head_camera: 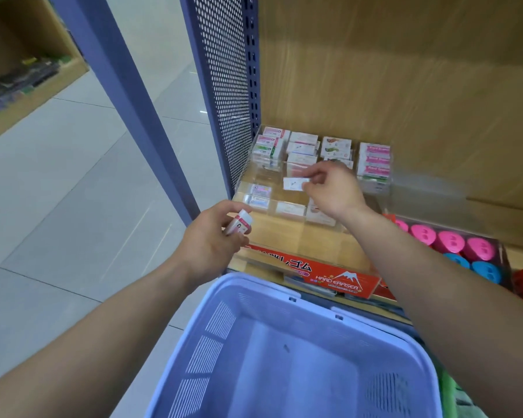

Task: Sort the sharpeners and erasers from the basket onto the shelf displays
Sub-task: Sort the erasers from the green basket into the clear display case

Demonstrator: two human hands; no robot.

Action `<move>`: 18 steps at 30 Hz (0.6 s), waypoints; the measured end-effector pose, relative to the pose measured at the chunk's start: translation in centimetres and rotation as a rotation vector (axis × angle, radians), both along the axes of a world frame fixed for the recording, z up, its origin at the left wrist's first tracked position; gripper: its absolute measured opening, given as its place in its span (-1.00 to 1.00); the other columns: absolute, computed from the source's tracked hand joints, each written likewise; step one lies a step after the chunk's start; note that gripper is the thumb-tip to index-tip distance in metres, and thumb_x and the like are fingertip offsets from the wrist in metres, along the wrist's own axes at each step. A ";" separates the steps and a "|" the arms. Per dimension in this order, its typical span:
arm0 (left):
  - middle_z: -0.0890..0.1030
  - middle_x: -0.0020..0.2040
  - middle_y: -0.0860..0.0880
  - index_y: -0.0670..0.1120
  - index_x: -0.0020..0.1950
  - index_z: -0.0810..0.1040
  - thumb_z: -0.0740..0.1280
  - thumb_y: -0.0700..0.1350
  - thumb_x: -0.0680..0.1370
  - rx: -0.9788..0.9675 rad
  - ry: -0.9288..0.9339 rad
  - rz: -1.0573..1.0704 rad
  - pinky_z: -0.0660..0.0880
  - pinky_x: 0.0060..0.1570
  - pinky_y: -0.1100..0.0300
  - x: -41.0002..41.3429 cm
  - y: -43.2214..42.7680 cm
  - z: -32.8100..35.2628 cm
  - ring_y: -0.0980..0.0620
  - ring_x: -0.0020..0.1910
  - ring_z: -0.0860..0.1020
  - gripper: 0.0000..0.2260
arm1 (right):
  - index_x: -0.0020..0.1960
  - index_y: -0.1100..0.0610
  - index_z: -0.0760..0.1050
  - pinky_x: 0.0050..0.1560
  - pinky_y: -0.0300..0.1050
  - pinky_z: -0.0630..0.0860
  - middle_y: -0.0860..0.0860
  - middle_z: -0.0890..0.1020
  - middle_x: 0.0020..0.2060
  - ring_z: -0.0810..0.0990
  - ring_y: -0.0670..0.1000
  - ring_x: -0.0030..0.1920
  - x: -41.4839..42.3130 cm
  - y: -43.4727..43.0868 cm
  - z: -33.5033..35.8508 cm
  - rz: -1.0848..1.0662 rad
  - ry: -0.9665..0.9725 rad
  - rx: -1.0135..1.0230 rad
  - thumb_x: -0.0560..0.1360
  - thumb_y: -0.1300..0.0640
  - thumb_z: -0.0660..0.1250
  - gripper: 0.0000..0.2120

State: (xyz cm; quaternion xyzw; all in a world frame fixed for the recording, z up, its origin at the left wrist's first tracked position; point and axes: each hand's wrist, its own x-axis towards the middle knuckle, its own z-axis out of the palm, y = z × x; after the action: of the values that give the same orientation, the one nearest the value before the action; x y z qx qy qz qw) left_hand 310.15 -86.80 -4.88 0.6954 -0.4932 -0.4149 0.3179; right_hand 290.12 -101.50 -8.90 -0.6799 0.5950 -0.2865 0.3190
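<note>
Obs: right hand [332,188] pinches sleeved eraser [295,183] by one end above clear display tray [263,174]; left hand [212,236] grips second eraser [239,223] beside shelf [284,236] edge. Likely light, firm, slick-wrapped: pinch the long sides.

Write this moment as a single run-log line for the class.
left hand: holds red-and-white eraser | right hand: pinches white eraser over clear display | basket: no items seen | step: shelving erasers

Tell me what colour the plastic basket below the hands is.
The basket is pale lavender-blue; the head view shows it best.
</note>
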 end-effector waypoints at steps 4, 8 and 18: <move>0.71 -0.04 -0.03 0.03 0.12 0.55 0.37 -0.31 0.55 0.006 0.005 0.030 0.58 0.10 -0.17 0.1 -0.5 -0.6 -0.15 -0.03 0.67 -0.73 | 0.09 -0.03 0.66 -0.07 -0.06 0.62 -0.16 0.60 -0.21 0.63 0.01 -0.15 0.9 -1.6 -0.8 0.069 0.209 -0.038 0.50 0.14 0.36 -0.79; 0.71 -0.05 -0.08 -0.02 0.05 0.51 0.36 -0.31 0.56 0.015 0.058 0.071 0.61 -0.01 -0.05 -0.1 -0.8 -0.7 -0.14 -0.11 0.68 -0.80 | 0.10 -0.04 0.61 -0.06 -0.06 0.59 -0.07 0.62 -0.14 0.61 0.06 -0.08 1.2 -2.4 -1.6 0.190 0.432 -0.088 0.55 0.13 0.28 -0.80; 0.66 -0.07 0.07 0.01 0.01 0.61 0.43 -0.22 0.55 0.023 -0.010 0.114 0.60 -0.04 0.01 -0.3 -1.0 -0.4 -0.09 -0.09 0.69 -0.86 | -0.06 0.07 0.62 -0.12 0.02 0.60 0.00 0.65 -0.22 0.61 0.06 -0.23 0.5 -2.0 -0.4 0.336 0.510 -0.044 0.60 0.11 0.22 -0.79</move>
State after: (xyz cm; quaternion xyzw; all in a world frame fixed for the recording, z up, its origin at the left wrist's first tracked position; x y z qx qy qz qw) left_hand 309.86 -87.80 -5.30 0.7280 -0.4497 -0.3982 0.3305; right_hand 290.61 -103.52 -9.28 -0.8256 0.5286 -0.0625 0.1875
